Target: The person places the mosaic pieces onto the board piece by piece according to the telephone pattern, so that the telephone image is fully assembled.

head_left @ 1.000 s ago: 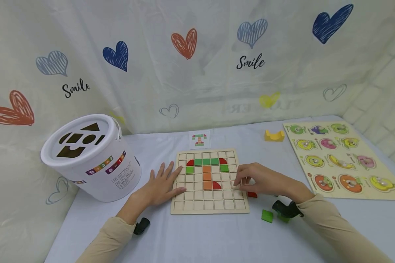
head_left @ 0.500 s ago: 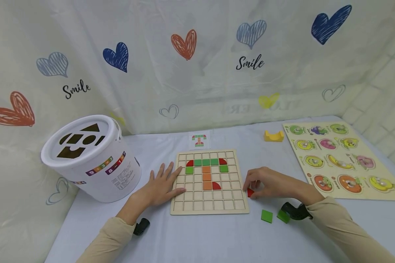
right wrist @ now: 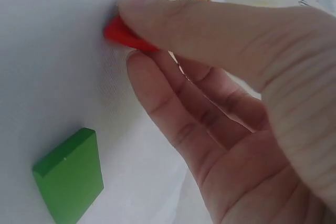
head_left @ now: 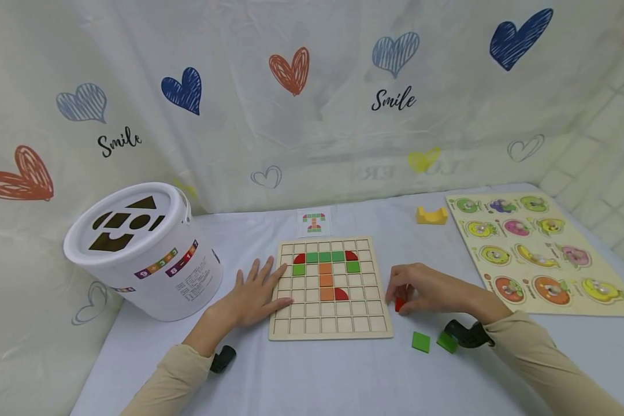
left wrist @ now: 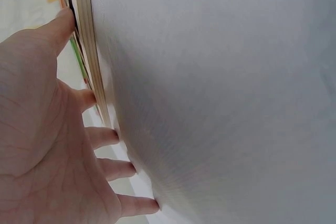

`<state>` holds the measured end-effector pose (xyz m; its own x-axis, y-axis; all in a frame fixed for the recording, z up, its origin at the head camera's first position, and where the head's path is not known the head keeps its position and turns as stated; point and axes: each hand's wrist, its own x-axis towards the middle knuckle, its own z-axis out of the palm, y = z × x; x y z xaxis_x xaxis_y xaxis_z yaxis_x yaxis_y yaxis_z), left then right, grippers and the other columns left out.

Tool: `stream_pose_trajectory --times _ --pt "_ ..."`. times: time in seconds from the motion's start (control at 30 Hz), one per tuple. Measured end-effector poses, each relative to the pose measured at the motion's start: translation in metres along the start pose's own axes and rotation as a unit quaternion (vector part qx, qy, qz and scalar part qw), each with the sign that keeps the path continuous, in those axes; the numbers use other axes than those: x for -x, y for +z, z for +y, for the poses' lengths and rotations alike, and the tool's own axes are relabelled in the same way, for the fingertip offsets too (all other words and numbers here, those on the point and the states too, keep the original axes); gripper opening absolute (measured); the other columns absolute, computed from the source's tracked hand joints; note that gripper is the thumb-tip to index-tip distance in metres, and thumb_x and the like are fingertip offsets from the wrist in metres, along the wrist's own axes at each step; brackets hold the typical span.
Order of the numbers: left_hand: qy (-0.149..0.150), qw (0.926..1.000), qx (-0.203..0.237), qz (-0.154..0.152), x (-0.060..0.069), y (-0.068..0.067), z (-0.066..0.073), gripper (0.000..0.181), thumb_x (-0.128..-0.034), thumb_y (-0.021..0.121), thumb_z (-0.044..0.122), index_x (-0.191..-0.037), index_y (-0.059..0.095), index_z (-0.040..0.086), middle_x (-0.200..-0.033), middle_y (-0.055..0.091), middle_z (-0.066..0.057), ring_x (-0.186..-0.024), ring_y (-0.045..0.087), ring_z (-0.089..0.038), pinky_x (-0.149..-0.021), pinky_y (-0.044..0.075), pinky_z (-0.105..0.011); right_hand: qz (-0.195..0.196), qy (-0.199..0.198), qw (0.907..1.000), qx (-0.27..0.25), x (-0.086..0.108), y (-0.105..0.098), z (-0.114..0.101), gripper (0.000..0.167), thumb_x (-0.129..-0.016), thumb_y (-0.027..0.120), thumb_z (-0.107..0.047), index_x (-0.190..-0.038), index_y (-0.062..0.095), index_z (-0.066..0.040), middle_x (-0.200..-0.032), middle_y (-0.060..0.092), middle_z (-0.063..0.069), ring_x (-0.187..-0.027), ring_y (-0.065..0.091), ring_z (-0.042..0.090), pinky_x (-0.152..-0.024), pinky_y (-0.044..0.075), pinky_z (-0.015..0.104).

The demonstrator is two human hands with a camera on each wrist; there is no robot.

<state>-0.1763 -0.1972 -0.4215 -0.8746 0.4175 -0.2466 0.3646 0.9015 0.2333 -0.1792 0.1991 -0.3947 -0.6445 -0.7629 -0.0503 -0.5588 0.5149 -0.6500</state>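
A wooden grid board (head_left: 314, 328) lies flat on the table. Red, green and orange pieces sit in its squares, among them a red quarter-round tile (head_left: 341, 294) beside a column of orange squares (head_left: 326, 281). My left hand (head_left: 252, 294) rests with spread fingers over the board's left edge, thumb and index finger on the wood. To the right of the board, my right hand (head_left: 429, 289) pinches a red tile (right wrist: 127, 35) between thumb and fingers, low over the cloth. Part of that tile is hidden by the thumb. Two green square tiles (head_left: 421, 342) lie nearer my right wrist.
Behind the board is a small pattern card (head_left: 314, 222). A white bucket (head_left: 151, 271) with shaped holes in its lid stands at the left. At the right lies a fruit puzzle board (head_left: 525, 248), with a yellow arch block (head_left: 431, 216) to its left.
My right hand has moved right, off the board's edge, to the loose red tile, and now pinches and tilts it. The left hand stays in place.
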Motion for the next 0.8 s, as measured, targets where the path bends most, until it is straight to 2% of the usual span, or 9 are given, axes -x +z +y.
stream_pose_trajectory --times 0.2,0.4,0.53,0.7,0.8 --pt "0.002 1.0000 -0.001 0.004 0.000 -0.001 0.001 0.085 -0.1052 0.047 0.063 -0.169 0.019 0.015 -0.174 0.008 -0.022 -0.157 0.003 -0.052 -0.116 0.007 -0.079 -0.008 -0.004 1.0000 0.002 0.002 -0.003 -0.001 0.021 -0.084 0.084 0.003 -0.096 0.079 -0.014 -0.089 0.065 -0.010 -0.079 0.061 0.002 -0.073 0.057 0.026" --pt "0.003 1.0000 -0.001 0.003 0.000 0.001 0.000 0.086 -0.1049 0.046 0.065 -0.169 0.018 0.015 -0.174 0.007 -0.022 -0.157 0.002 -0.051 -0.116 0.007 -0.079 -0.008 -0.006 0.9999 0.008 -0.002 -0.005 -0.003 0.019 -0.089 0.079 0.004 -0.101 0.081 -0.011 -0.091 0.063 -0.009 -0.086 0.064 0.003 -0.076 0.059 0.023" --pt "0.004 1.0000 -0.001 0.003 -0.001 0.002 0.000 0.086 -0.1049 0.045 0.065 -0.169 0.018 0.015 -0.174 0.007 -0.021 -0.157 0.002 -0.051 -0.116 0.007 -0.079 -0.008 -0.016 0.9998 0.008 -0.010 -0.004 -0.008 0.018 -0.090 0.078 0.004 -0.104 0.081 -0.008 -0.093 0.061 -0.007 -0.089 0.065 0.004 -0.075 0.059 0.022" --pt "0.004 1.0000 -0.002 0.004 0.000 0.002 0.000 0.085 -0.1050 0.046 0.064 -0.169 0.019 0.015 -0.174 0.008 -0.022 -0.157 0.003 -0.052 -0.116 0.007 -0.079 -0.006 -0.040 0.9991 0.007 -0.023 -0.003 -0.019 0.015 -0.090 0.079 0.004 -0.097 0.079 -0.010 -0.096 0.065 -0.007 -0.088 0.065 0.005 -0.075 0.059 0.023" --pt "0.004 1.0000 -0.004 0.005 0.001 0.002 0.000 0.085 -0.1051 0.047 0.064 -0.169 0.019 0.014 -0.174 0.008 -0.023 -0.157 0.003 -0.052 -0.116 0.007 -0.079 -0.003 -0.056 0.9982 0.020 -0.033 -0.001 -0.027 0.015 -0.089 0.081 0.002 -0.093 0.078 -0.012 -0.092 0.065 -0.010 -0.082 0.061 0.002 -0.073 0.057 0.024"
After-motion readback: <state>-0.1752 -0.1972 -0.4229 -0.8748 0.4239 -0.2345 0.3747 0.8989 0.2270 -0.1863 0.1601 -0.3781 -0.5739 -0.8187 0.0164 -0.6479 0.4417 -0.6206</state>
